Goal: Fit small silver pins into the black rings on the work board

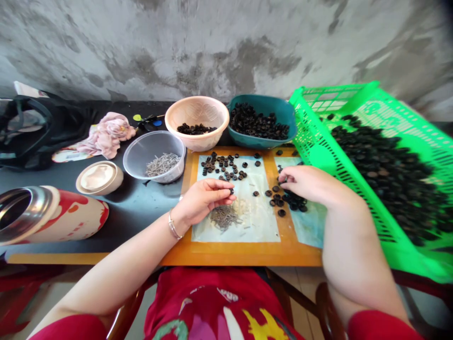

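Note:
My left hand (201, 200), wearing a bracelet at the wrist, pinches a small black round piece (232, 191) between thumb and forefinger. It is held above a pile of short metal pins (223, 218) on a pale sheet (255, 226). My right hand (306, 183) is at the right, fingers curled together over a heap of larger black round pieces (297, 202). What its fingertips hold, if anything, I cannot make out. Several black discs (276, 197) lie just left of that hand. Small black rings (221, 163) are scattered at the sheet's far end.
Behind the board stand a clear bowl (132, 153) of metal pins, a pink bowl (172, 115) and a teal basin (292, 115) with black pieces. A green crate (318, 158) heaped with black pieces borders the right side. At left are a thermos (76, 217), a cup lid (99, 177) and a cloth (113, 134).

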